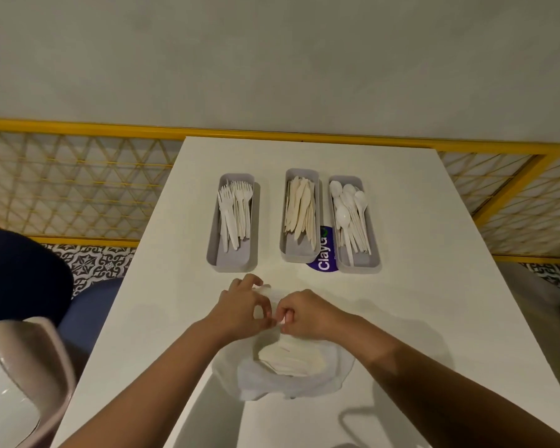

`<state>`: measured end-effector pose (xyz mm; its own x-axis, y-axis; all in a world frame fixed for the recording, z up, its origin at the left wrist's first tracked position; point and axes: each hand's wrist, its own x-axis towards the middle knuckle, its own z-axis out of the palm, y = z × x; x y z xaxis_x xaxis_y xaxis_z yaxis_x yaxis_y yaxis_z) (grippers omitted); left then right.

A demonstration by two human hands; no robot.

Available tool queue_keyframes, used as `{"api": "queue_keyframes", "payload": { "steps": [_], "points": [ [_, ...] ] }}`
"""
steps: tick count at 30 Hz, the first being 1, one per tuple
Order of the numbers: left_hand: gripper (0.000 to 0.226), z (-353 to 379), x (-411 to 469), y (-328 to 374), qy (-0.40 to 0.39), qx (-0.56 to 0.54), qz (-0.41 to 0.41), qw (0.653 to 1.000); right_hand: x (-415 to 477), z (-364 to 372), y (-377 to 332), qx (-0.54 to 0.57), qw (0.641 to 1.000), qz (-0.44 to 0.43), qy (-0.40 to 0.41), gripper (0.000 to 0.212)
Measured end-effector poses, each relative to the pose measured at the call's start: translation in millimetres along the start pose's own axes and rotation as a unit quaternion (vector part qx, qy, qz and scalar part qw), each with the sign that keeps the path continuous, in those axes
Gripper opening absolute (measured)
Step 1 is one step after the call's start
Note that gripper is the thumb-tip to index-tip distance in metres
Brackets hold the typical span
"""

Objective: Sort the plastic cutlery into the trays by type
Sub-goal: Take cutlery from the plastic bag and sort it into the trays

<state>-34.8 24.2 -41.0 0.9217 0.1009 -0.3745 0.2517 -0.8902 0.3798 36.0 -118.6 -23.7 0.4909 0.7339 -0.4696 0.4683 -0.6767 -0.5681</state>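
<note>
We pinched the bag [291,381] mouth, at six o'clock from the trays [299,257], with left hand [243,308] and right hand [308,315]; an even outward pull seemed safest against tearing.

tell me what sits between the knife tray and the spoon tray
A purple label, at the near ends of knife tray and spoon tray; head view.

Three grey trays stand side by side on the desk. The left tray [214,253] holds white forks [235,208], the middle tray [296,252] cream knives [299,210], and the right tray [367,260] white spoons [349,211]. Nearer, cream cutlery [288,358] lies heaped in a thin bag [304,383]. The left hand [243,310] and right hand [307,315] pinch a white piece [263,287].
</note>
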Motion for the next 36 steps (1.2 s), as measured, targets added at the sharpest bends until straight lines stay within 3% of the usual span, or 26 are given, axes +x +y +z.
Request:
{"api": "queue_keyframes", "payload": {
  "steps": [3,5,8,11,19,25,34,36],
  "points": [
    [0.060,15.1,-11.6,-5.6,-0.047,0.034,-0.045,0.997,-5.6,25.1,1.9,-0.028,0.999,0.007,-0.035,0.037],
    [0.078,24.5,-17.1,-11.1,-0.068,0.037,-0.059,0.995,-9.6,43.1,4.8,-0.114,0.992,0.004,-0.054,0.059],
    [0.085,28.4,-24.3,-20.9,-0.085,0.036,-0.058,0.994,-13.5,60.4,5.6,-0.215,0.976,-0.017,-0.016,0.072],
    [0.081,24.4,-27.2,-24.9,-0.085,-0.013,-0.042,0.995,-12.9,63.0,7.6,-0.199,0.980,-0.002,-0.001,0.067],
    [0.070,22.2,-23.3,-26.0,0.005,-0.116,-0.006,0.993,-3.9,61.3,13.9,-0.191,0.978,0.080,0.008,0.043],
    [0.066,27.2,-21.1,-32.6,0.002,-0.133,-0.014,0.991,-8.0,64.3,15.5,-0.126,0.985,0.116,0.018,0.051],
    [0.058,18.9,-8.4,-29.9,0.054,-0.179,-0.053,0.981,-17.3,38.1,32.8,-0.081,0.995,0.059,-0.030,0.009],
    [0.045,18.0,-6.0,-28.4,0.089,-0.182,-0.056,0.978,-19.4,33.6,36.3,-0.073,0.996,0.044,-0.029,0.019]
  ]
}}
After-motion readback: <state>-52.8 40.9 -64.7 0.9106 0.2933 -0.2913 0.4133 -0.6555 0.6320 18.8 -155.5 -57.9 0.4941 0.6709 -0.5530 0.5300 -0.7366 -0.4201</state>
